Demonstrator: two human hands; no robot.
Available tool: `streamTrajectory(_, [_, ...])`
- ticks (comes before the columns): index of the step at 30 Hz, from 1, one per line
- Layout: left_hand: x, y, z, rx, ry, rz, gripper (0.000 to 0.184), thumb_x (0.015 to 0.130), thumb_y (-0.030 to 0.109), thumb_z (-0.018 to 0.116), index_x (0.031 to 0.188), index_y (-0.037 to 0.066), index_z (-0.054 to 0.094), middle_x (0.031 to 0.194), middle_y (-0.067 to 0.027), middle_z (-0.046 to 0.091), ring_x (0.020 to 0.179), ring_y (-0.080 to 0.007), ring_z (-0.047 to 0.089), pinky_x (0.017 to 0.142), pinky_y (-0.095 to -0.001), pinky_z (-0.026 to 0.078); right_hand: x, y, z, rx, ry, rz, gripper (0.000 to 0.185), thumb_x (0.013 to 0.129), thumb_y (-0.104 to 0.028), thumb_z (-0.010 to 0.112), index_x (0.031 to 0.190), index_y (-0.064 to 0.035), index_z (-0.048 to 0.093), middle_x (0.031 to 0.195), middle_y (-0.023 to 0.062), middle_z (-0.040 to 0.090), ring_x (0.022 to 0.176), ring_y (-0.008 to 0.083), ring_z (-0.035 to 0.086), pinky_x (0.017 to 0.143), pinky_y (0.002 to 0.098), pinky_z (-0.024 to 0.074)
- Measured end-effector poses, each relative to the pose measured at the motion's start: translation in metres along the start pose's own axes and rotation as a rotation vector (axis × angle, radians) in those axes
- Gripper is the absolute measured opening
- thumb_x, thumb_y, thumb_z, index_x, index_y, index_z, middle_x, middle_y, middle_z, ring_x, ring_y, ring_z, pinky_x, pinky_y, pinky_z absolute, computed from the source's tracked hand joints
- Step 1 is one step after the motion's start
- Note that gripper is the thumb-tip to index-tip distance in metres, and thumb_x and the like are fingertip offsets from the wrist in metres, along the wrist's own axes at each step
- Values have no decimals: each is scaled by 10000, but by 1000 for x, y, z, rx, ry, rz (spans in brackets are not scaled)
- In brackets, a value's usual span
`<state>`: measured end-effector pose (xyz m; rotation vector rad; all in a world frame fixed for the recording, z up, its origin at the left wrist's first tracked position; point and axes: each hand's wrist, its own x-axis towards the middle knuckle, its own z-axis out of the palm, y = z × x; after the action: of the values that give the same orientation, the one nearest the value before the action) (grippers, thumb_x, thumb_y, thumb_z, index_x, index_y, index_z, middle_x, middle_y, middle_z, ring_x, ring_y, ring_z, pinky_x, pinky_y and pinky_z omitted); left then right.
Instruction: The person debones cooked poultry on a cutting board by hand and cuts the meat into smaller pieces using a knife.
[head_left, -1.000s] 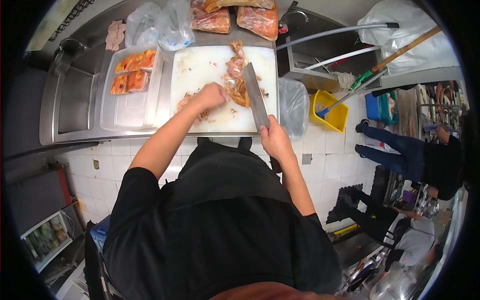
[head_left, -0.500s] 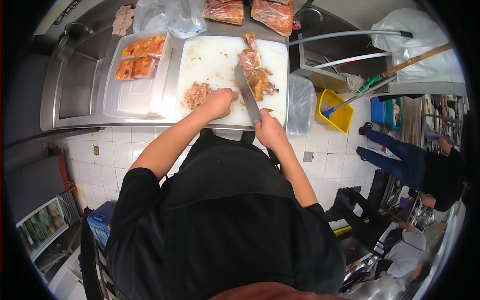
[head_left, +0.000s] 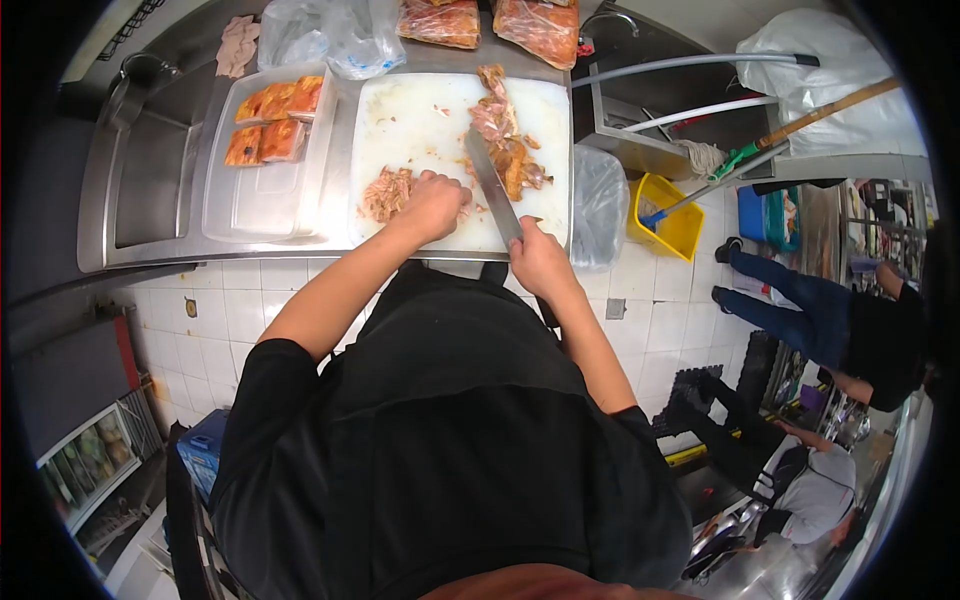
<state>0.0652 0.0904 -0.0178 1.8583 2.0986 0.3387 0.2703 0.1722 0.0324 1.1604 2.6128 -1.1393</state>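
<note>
The right hand (head_left: 538, 254) grips the knife (head_left: 494, 188), whose leftward slip could nick the closed left hand (head_left: 434, 206) nearby.

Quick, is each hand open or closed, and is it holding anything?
Left hand: curled closed; can't tell if it holds anything.
Right hand: closed, holding the broad-bladed knife.

My cleaver (head_left: 493, 187) is silver-grey, my cutting board (head_left: 400, 112) white. Near the board's left edge, my chopped meat (head_left: 386, 194) is mottled pink and brown.
</note>
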Motion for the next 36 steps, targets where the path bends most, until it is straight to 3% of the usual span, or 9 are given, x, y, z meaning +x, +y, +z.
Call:
streamTrajectory(4, [-7,-3,0,-70,25,-45,152,740,44,591,826,93,707,840,-111,670,900,-286,621,890,-419,393,8,-12,0,-83,-102,-18,263,885,-123,501,1098,30,476,853,335,638,849,494,628,788,566,481])
streamTrajectory(10, [-5,-4,8,6,58,8,100,767,89,607,807,88,699,816,-95,658,892,-274,623,878,-419,386,30,-26,23,-151,-107,-76,235,827,-47,475,1037,57,463,819,329,644,799,488,646,738,555,509])
streamTrajectory(18, [-4,-5,15,8,76,6,86,764,122,627,761,78,701,823,-104,667,881,-276,624,863,-398,391,31,-36,29,-202,-107,-96,228,837,-37,454,1039,64,428,791,342,630,768,501,634,702,569,500])
streamTrajectory(26, [-7,-8,16,-66,114,67,69,734,86,629,753,67,692,796,-105,650,864,-271,617,865,-398,386,53,-31,43,-235,-52,-158,215,841,-39,448,1032,56,423,787,331,634,760,487,642,689,568,503])
streamTrajectory(30, [-9,-11,16,-52,158,83,99,670,34,624,746,63,680,779,-102,638,852,-270,611,868,-396,381,52,-41,45,-200,-82,-80,223,834,-40,463,1028,59,413,795,341,627,777,502,631,706,572,494])
streamTrajectory(36, [-9,-13,21,-40,170,100,109,664,50,616,748,70,683,774,-100,635,856,-268,616,885,-398,383,58,-41,46,-161,-61,-66,221,848,-47,467,1030,65,410,816,353,621,814,510,622,741,578,481])
